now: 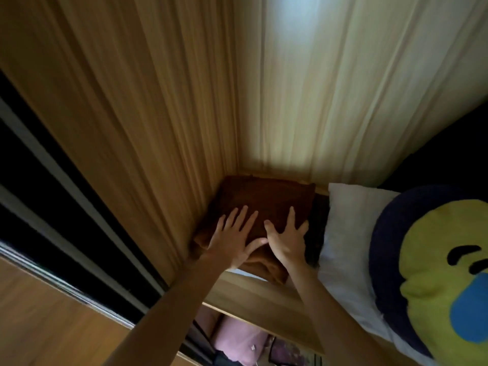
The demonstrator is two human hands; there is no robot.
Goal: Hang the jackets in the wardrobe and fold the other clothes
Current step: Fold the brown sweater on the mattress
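No legible text, label, brand, number or sign appears on any item in view. The yellow plush cushion [443,273] carries only a face graphic with a blue patch, with no lettering. A small white tag on the pink garment [237,342] is too small to read.

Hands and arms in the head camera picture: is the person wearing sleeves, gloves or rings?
No. Both forearms are bare as far as the picture shows, so any sleeves end out of view. The left hand and right hand have no gloves. No rings, watch or bracelet show, though the dim light could hide small things.
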